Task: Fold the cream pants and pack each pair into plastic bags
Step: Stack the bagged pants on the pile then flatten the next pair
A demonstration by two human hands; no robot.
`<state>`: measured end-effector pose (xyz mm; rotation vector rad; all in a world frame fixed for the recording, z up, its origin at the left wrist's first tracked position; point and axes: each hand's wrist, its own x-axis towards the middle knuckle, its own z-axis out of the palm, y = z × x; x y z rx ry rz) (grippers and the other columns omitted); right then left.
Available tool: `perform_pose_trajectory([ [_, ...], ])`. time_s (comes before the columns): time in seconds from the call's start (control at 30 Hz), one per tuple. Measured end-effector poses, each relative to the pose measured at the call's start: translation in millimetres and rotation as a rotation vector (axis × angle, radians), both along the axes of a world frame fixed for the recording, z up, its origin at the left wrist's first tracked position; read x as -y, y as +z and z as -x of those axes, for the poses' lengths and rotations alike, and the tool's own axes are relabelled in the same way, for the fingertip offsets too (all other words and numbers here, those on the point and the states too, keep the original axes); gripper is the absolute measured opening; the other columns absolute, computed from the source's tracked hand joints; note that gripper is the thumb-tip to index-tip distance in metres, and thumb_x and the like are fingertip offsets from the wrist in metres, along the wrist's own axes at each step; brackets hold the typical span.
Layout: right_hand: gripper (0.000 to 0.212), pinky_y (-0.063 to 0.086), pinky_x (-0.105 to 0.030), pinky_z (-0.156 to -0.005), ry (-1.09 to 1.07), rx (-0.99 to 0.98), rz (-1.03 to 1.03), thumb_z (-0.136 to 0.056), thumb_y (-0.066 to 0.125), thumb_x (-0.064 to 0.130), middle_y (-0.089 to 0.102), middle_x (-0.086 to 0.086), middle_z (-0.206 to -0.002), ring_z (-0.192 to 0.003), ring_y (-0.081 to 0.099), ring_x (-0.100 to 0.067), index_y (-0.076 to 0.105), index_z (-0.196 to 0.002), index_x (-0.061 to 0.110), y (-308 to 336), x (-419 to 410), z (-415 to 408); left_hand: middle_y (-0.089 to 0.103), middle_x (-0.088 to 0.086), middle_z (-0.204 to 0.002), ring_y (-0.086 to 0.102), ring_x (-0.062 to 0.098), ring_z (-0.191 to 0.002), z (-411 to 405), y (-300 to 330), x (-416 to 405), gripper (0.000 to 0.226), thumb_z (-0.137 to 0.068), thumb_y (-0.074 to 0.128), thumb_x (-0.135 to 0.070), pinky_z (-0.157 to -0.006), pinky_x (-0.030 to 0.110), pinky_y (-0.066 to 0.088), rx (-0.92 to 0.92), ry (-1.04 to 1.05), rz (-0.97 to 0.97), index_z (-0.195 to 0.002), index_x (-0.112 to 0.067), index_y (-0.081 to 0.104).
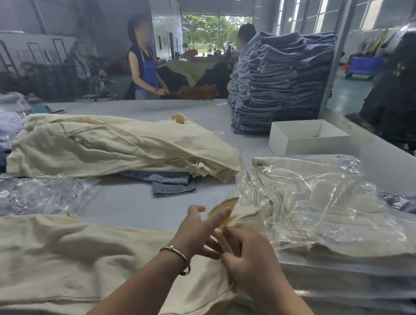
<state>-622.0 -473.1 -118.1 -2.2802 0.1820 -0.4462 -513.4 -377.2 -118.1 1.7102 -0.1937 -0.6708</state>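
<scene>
One pair of cream pants (320,208) lies folded inside a clear plastic bag (361,188) at the right, with its open end toward my hands. My left hand (199,229), wearing a bracelet, has straight fingers that touch the bag's mouth. My right hand (247,254) is curled beside it and pinches the bag's edge there. Another pair of cream pants (62,258) lies spread flat under my forearms. A pile of unfolded cream pants (117,147) sits behind.
Empty plastic bags (34,195) lie at the left, and more are stacked under the packed pair (341,275). Folded denim (173,184) pokes out below the cream pile. A white box (308,139) and a tall denim stack (279,83) stand behind. Two people (144,61) work beyond the table.
</scene>
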Motion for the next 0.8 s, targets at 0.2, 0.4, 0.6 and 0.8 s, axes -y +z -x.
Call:
perform_pose_trajectory([
  [0.2, 0.01, 0.048, -0.035, -0.066, -0.164, 0.019, -0.273, -0.074, 0.078, 0.018, 0.063, 0.005, -0.065, -0.062, 0.055, -0.01, 0.069, -0.078, 0.019, -4.4, -3.6, 4.0, 0.032, -0.006, -0.049, 0.031, 0.014, -0.054, -14.8, 6.3, -0.5, 0.033, -0.06, 0.064, -0.027, -0.058, 0.03, 0.026, 0.379, -0.022, -0.244, -0.045, -0.02, 0.035],
  [0.4, 0.095, 0.04, -0.026, -0.047, -0.02, -0.315, -0.861, -0.059, 0.058, -0.013, 0.054, -0.005, -0.072, -0.048, 0.05, -0.014, 0.042, -0.139, 0.036, -2.0, 11.3, 3.0, 0.037, -0.001, -0.05, 0.035, 0.019, -0.051, -18.5, 6.3, -9.4, 0.046, -0.087, 0.052, -0.034, -0.05, 0.031, 0.027, 0.485, 0.02, -0.467, -0.049, -0.015, 0.036],
  [0.6, 0.094, 0.033, -0.018, -0.106, -0.008, -0.168, -0.318, -0.065, 0.06, 0.017, 0.039, 0.007, -0.149, -0.13, 0.039, -0.001, 0.024, -0.151, 0.03, 2.4, 1.7, 10.3, 0.046, 0.003, -0.04, 0.045, 0.022, -0.036, -4.9, 17.6, -10.9, 0.042, -0.092, 0.047, -0.025, -0.037, 0.021, 0.034, 0.431, -0.017, -0.324, -0.052, -0.011, 0.044],
  [0.8, 0.098, 0.043, -0.016, -0.094, 0.093, -0.053, -0.179, -0.074, 0.053, 0.021, 0.047, 0.014, -0.141, -0.119, 0.054, -0.007, -0.004, -0.144, 0.057, 17.5, -5.1, 2.5, 0.055, 0.011, -0.06, 0.055, 0.022, -0.043, 19.0, 34.2, 8.2, 0.033, -0.101, 0.039, -0.031, -0.036, 0.023, 0.04, 0.292, -0.109, -0.069, -0.084, -0.006, 0.05],
])
